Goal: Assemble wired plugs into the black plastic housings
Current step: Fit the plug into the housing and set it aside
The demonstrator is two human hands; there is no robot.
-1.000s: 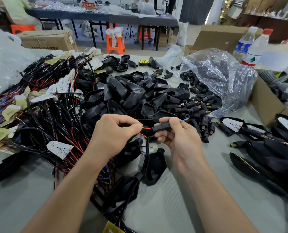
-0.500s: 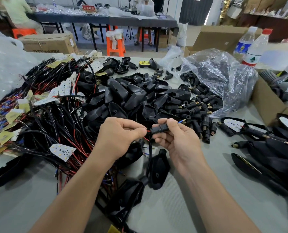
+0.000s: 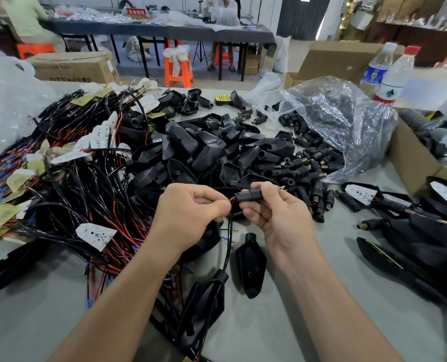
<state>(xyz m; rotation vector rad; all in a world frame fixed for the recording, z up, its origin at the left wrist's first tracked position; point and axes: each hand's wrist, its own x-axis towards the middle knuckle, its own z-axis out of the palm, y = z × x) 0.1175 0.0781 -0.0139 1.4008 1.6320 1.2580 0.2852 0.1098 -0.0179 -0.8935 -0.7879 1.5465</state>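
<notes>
While your left hand [image 3: 191, 212] pinches the red wire [image 3: 231, 201] just beside the small black plug [image 3: 251, 196], your right hand [image 3: 277, 218] clamps thumb and fingertips [image 3: 266, 188] round that plug, held above the table [image 3: 308, 283] before the heap of black housings [image 3: 204, 152], likely so the wire feeds through straight.
</notes>
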